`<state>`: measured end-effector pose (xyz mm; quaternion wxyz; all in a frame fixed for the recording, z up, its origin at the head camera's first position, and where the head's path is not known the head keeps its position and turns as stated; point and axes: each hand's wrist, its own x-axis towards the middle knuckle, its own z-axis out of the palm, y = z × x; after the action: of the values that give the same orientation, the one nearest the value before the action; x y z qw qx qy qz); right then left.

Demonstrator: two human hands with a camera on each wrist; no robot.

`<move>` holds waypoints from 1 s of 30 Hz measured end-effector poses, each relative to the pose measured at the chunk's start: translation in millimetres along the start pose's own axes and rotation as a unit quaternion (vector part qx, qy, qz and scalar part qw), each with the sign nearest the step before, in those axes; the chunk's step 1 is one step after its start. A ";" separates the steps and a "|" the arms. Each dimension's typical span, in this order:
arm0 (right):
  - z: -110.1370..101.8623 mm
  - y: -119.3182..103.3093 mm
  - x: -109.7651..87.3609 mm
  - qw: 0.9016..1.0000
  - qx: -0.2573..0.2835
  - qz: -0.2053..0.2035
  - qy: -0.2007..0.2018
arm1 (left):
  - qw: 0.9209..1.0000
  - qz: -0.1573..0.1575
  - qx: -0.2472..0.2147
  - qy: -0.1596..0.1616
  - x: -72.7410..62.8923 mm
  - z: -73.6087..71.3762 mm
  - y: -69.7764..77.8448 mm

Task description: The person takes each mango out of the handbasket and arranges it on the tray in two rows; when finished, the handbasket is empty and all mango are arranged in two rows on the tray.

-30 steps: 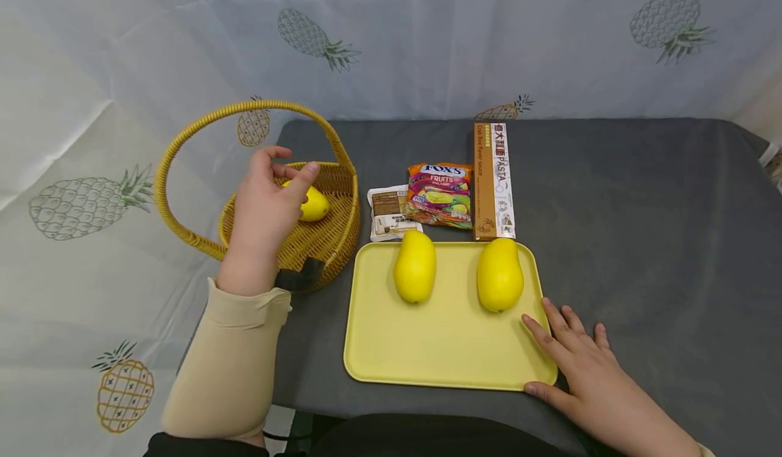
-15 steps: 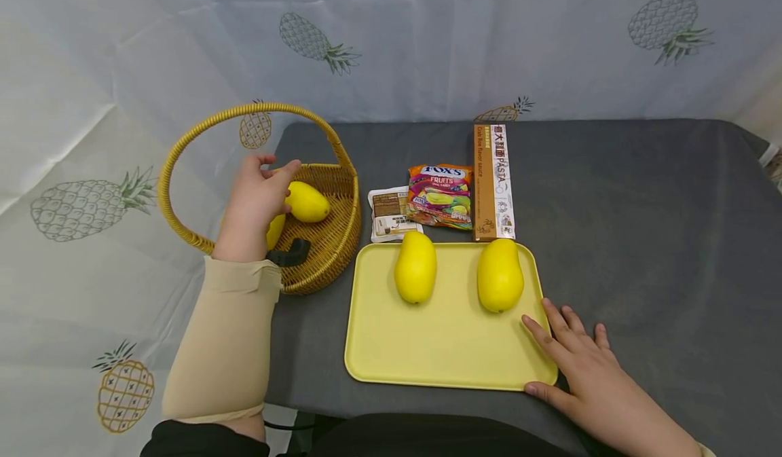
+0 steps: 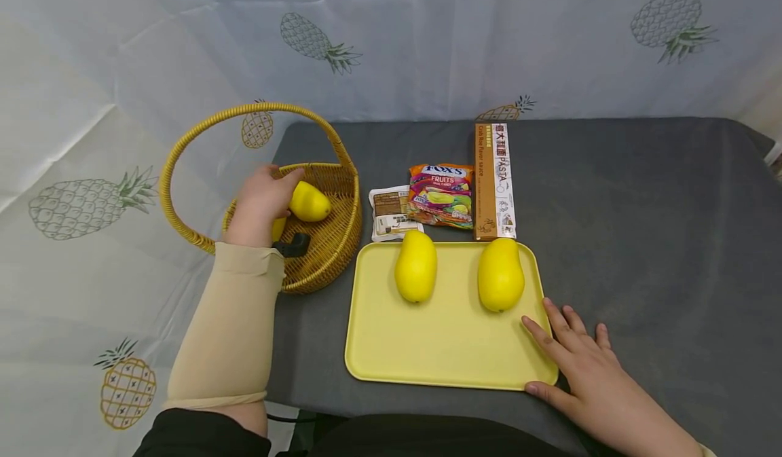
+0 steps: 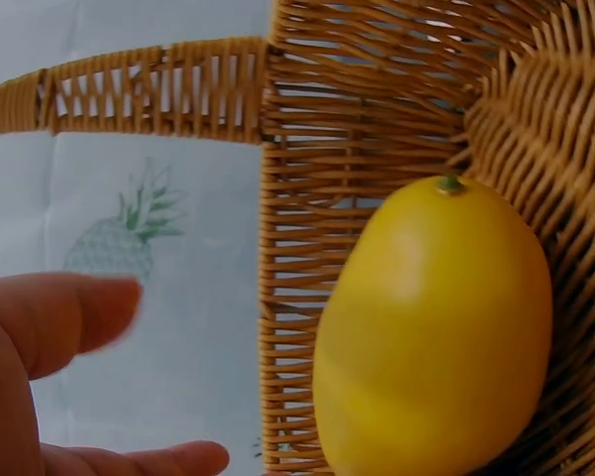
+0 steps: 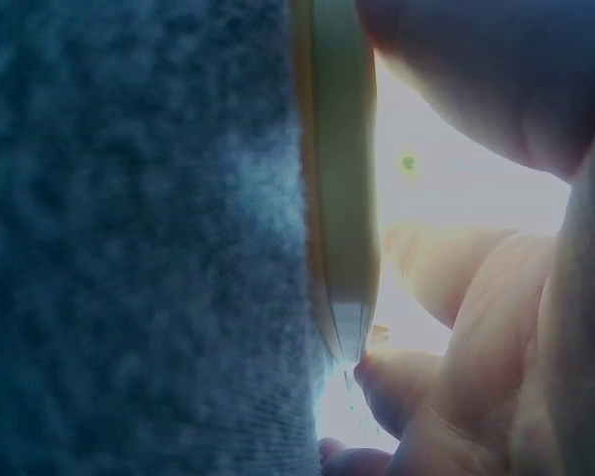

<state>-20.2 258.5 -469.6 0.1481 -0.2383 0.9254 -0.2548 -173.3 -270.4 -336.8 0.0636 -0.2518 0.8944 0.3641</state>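
Note:
In the head view, my left hand point(image 3: 261, 199) reaches over the left side of a wicker basket point(image 3: 332, 257). A yellow mango point(image 3: 309, 202) lies in the basket beside the fingertips, and a second mango point(image 3: 278, 229) is mostly hidden under the wrist. The left wrist view has the thumb and a finger apart from a mango point(image 4: 436, 337) against the woven wall. On a pale yellow tray point(image 3: 446, 355) lie a left mango point(image 3: 416, 267) and a right mango point(image 3: 500, 276). My right hand point(image 3: 583, 369), fingers spread, rests at the tray's right edge.
Behind the tray lie a small white-and-brown packet point(image 3: 391, 223), an orange candy bag point(image 3: 440, 195) and a long pasta box point(image 3: 493, 182). The basket's tall handle point(image 3: 250, 107) arches over the left hand. A pineapple-print cloth point(image 3: 415, 49) hangs behind the grey table point(image 3: 641, 240).
My left hand has moved left and lower over the basket, uncovering more of the mango there and part of the second one. The right hand and tray stay put.

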 end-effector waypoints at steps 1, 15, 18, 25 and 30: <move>0.2 0.1 0.4 1.000 0.000 0.000 0.000 | 1.000 0.001 0.012 0.000 0.8 1.0 -1.0; 2.2 1.7 2.3 1.000 0.003 0.005 -0.007 | 0.989 0.015 0.148 0.012 6.1 12.5 5.0; 2.0 1.4 2.1 1.000 0.003 0.003 -0.007 | 0.986 0.015 0.165 0.009 6.7 12.6 4.5; 2.4 1.8 1.8 1.000 0.001 0.000 -0.004 | 0.987 0.007 0.159 -0.004 11.3 14.6 -0.7; 2.6 2.1 1.5 1.000 0.003 0.000 -0.002 | 0.987 0.000 0.160 0.000 13.9 16.8 -1.9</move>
<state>-21.2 258.3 -473.1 0.1506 -0.2384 0.9243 -0.2573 -185.6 -265.7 -354.4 0.1030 -0.2383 0.9413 0.2160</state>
